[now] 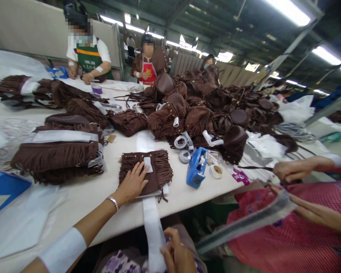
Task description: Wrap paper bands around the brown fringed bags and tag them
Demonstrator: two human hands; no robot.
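Observation:
A brown fringed bag lies flat on the white table near its front edge. My left hand rests on the bag with its fingers spread, the fingertips beside a small white wrapped piece. From under the bag a long white strip hangs over the table edge toward my lap. My right hand is low at the bottom of the view, its curled fingers closed at the right side of that strip.
A blue tape dispenser and a tape roll stand right of the bag. Stacked fringed bags lie left; a large brown pile lies behind. At right, another person's hands hold a strap and plastic. People stand across the table.

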